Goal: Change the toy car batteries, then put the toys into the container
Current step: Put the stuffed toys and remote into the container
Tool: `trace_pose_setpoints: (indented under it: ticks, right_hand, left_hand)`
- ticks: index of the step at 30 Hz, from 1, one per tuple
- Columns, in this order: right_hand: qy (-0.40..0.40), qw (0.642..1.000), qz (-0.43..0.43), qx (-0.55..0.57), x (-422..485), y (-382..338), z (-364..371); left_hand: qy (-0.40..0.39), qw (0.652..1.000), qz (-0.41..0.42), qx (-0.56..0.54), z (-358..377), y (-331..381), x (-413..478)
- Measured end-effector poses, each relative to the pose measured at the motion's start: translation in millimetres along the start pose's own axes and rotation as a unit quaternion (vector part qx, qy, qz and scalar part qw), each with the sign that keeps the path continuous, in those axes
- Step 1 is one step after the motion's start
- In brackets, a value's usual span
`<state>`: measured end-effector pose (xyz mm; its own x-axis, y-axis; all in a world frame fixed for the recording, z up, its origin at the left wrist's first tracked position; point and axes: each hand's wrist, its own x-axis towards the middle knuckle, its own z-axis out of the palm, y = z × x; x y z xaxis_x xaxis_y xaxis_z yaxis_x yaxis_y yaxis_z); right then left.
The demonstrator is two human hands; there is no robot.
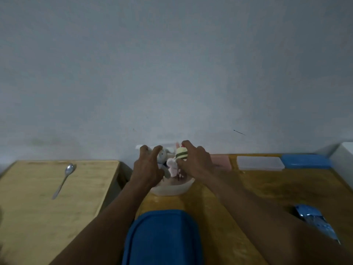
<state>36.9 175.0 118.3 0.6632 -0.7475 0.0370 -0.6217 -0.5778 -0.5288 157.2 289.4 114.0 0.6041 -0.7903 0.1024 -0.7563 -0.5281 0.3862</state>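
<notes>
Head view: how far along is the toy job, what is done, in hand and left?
Done: a pink toy sits in the white container. In hand: the left hand holds the grey toy, the right hand the striped toy, over it. Left: the blue lid lies off; no toy car shows.

Two hands [148, 166] [195, 161], three toys [181, 154], one spoon [64, 179], two blue lids [162, 238].

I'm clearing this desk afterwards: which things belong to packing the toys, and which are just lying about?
Job: white plastic container; grey soft toy, in the left hand; pink soft toy; yellow green-striped soft toy, in the right hand.
Lying about: metal spoon; pink flat lid; clear flat lid; far blue lid; blue foil packet; large blue lid, maybe the container's.
</notes>
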Motion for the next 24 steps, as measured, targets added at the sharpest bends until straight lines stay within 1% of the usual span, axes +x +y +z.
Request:
trace_pose_setpoints:
  ticks: [2,6,11,14,17,20,24]
  right_hand:
    - [0.000,1.000,0.021,-0.001,15.2,-7.2,17.1]
    - [-0.029,0.998,0.050,-0.036,31.1,-8.2,44.9]
    - [-0.107,0.986,0.104,-0.075,42.4,2.0,78.6]
    - [-0.129,0.982,0.117,-0.073,52.4,5.3,97.6]
    - [-0.162,0.975,0.123,-0.095,57.8,10.9,105.6]
    - [-0.165,0.974,0.129,-0.091,64.4,17.6,109.3]
    - [-0.162,0.974,0.130,-0.085,67.5,14.9,110.7]
  left_hand:
    - [-0.026,1.000,0.005,-0.004,5.2,-13.2,16.6]
    - [-0.092,0.995,0.013,-0.022,27.3,-36.4,38.0]
    - [-0.157,0.987,0.018,-0.019,55.3,-51.8,57.1]
    - [-0.177,0.984,-0.002,-0.031,70.3,-57.9,65.3]
    - [-0.189,0.981,-0.011,-0.033,79.9,-60.7,69.0]
    - [-0.197,0.980,-0.005,-0.020,82.7,-63.1,72.9]
    - [-0.202,0.979,0.001,-0.030,88.3,-68.0,73.5]
